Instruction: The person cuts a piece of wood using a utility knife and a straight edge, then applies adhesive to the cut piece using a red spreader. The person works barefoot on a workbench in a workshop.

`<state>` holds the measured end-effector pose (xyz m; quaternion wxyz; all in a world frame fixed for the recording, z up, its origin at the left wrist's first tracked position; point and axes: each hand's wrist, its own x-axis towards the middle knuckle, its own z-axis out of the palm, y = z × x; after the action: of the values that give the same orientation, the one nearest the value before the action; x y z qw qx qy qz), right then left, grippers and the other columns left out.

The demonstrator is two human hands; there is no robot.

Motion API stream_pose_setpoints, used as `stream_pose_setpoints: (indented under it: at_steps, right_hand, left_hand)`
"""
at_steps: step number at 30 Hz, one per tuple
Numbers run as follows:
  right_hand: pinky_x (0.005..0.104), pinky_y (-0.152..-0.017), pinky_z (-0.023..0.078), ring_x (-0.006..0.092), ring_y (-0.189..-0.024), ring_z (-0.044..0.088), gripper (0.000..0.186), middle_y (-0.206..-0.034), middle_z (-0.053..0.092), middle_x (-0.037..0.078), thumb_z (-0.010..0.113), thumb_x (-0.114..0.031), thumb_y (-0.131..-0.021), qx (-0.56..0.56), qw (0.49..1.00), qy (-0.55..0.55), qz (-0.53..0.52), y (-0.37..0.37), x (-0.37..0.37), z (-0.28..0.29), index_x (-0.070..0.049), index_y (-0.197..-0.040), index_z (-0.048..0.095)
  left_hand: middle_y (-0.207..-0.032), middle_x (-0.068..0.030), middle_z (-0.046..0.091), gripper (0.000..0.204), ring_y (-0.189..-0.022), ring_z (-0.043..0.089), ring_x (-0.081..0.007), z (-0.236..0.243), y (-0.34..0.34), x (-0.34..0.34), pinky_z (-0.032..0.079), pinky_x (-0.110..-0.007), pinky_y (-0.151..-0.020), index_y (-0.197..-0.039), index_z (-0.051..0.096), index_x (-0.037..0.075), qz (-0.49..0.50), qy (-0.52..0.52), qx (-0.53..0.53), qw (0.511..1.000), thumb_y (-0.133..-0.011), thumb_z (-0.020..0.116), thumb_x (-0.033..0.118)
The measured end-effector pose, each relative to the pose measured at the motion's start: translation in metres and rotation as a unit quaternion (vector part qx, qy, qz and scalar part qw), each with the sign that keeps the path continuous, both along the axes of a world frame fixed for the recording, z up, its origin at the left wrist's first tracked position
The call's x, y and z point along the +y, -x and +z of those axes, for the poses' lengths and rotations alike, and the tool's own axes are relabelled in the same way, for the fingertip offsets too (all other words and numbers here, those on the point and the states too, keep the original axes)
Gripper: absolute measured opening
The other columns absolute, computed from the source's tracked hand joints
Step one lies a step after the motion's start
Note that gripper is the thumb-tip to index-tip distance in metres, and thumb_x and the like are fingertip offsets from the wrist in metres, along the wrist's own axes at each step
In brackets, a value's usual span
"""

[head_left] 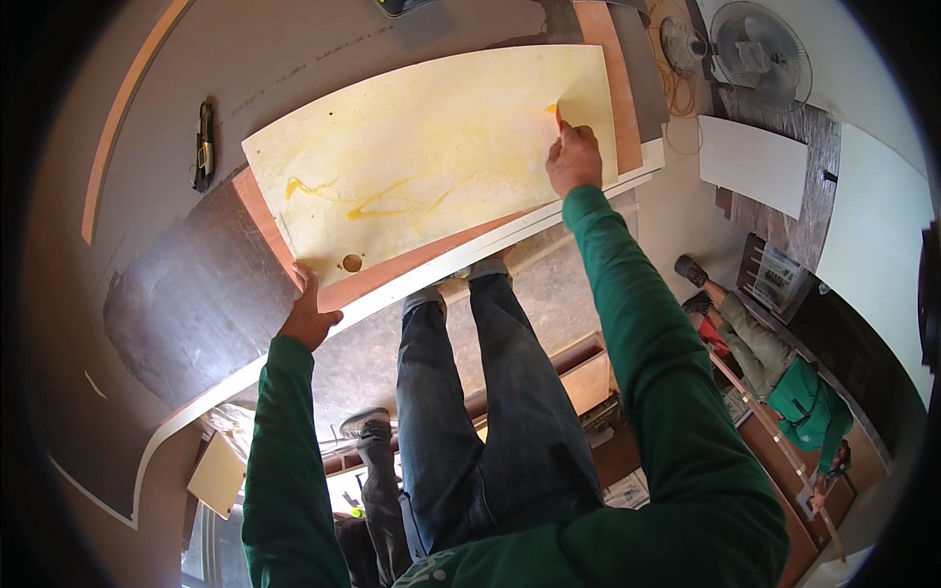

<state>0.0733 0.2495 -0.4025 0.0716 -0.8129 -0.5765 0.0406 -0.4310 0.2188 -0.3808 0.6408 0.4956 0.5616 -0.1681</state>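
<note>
A pale cream board (431, 137) with a curved far edge lies on the bench, streaked with wet yellow glue (377, 206). My right hand (574, 162) is closed around a small orange spreader (559, 118), its tip touching the board near the right end beside a dab of glue. Most of the spreader is hidden by the fingers. At the board's near left corner rests my left hand (308, 316), fingers stretched against the edge and thumb apart. Close to it is a round hole (352, 263) in the board. An orange-brown sheet (392, 272) shows from underneath.
A utility knife (203, 145) lies left of the board, with a narrow wooden strip (123, 113) beyond it. A white edge strip (421, 265) runs along the bench front. Further right are a fan (760, 54), a white panel (753, 165) and another person in green (809, 404).
</note>
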Motion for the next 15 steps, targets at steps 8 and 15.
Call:
stream_pose_setpoints:
  at_steps: [8, 15]
  right_hand:
    - [0.0472, -0.090, 0.053, 0.0402, -0.102, 0.058, 0.019, -0.105, 0.059, 0.020, 0.058, -0.005, -0.086, 0.258, 0.950, 0.073, 0.162, 0.224, -0.014, 0.022, -0.001, -0.104, 0.060]
    - [0.0496, -0.074, 0.054, 0.0376, -0.085, 0.070, 0.020, -0.093, 0.072, 0.019, 0.051, -0.012, -0.098, 0.066, 0.985, -0.025, -0.156, 0.020, -0.032, -0.015, -0.002, -0.106, 0.067]
  left_hand:
    - [-0.167, -0.0305, 0.014, 0.119, -0.152, 0.029, -0.0359, 0.001, 0.009, -0.005, 0.032, -0.035, -0.119, -0.159, -0.021, 0.006, 0.031, -0.043, -0.007, 0.999, -0.084, 0.071, 0.009]
    - [-0.151, -0.0196, 0.053, 0.078, -0.135, 0.055, -0.0290, 0.010, 0.043, -0.076, 0.047, -0.037, -0.106, -0.160, 0.028, 0.001, 0.263, -0.225, -0.006, 0.938, -0.091, 0.064, 0.001]
